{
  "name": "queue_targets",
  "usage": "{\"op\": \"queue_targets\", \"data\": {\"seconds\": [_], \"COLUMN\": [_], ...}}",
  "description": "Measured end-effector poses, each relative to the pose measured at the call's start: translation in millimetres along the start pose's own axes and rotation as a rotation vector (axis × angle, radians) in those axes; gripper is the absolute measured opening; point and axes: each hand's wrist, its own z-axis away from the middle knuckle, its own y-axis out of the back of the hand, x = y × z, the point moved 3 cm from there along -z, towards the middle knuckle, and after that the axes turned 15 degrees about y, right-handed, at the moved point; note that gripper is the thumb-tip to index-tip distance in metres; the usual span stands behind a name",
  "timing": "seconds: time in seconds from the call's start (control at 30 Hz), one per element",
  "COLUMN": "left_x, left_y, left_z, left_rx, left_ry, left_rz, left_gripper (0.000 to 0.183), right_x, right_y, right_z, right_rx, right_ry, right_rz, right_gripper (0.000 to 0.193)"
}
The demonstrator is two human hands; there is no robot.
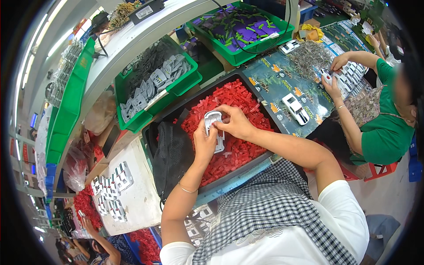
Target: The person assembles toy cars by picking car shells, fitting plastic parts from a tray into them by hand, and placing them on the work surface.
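Observation:
Above the black tray (242,75) of small red plastic parts (240,106), both my hands hold a white toy car shell (213,116) with its hollow side facing up. My left hand (204,143) wraps its fingers round the shell's left side. From the right, my right hand (238,123) pinches at the inside and edge of the shell; whether a small red part sits between those fingertips is too small to tell. More white plastic (219,145) shows just below the shell, partly behind my left hand, and I cannot tell if it belongs to the same piece.
A black mesh bag (171,154) lies over the tray's left side. Green bins hold grey parts (161,77) and purple and green parts (247,28). White car shells (112,187) stand on the left board. At right, a co-worker in green (384,119) handles toy cars beside a finished-looking car (296,108).

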Motion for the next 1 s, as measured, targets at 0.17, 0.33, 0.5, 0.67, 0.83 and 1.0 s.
{"op": "queue_targets", "data": {"seconds": [0.17,0.33,0.5,0.67,0.83,1.0], "left_x": [-1.4,2.9,38.7,39.0,-105.0,-196.2], "left_y": [-3.8,3.6,36.4,143.5,295.1,340.3], "left_z": [-4.7,-2.8,23.0,75.0,124.3,188.0], "left_rx": [0.028,0.112,0.136,0.682,1.023,1.018], "left_ry": [-0.020,-0.136,-0.232,-0.384,0.120,0.405], "left_rz": [-0.067,-0.133,-0.492,-0.686,-1.150,-1.194], "left_gripper": [0.019,0.024,0.038,0.054,0.056,0.057], "right_x": [-3.5,-1.5,-20.3,-82.6,-34.9,-1.3], "right_y": [6.3,-2.2,3.8,71.8,170.6,226.4], "right_z": [-1.1,-5.0,-4.4,21.2,95.0,166.3], "right_rx": [0.021,0.008,-0.122,0.020,0.172,0.128], "right_ry": [0.015,0.030,-0.003,0.223,0.091,-0.027], "right_rz": [0.005,-0.016,0.077,0.456,0.729,1.146], "right_gripper": [0.037,0.035,0.039,0.028,0.027,0.045]}}
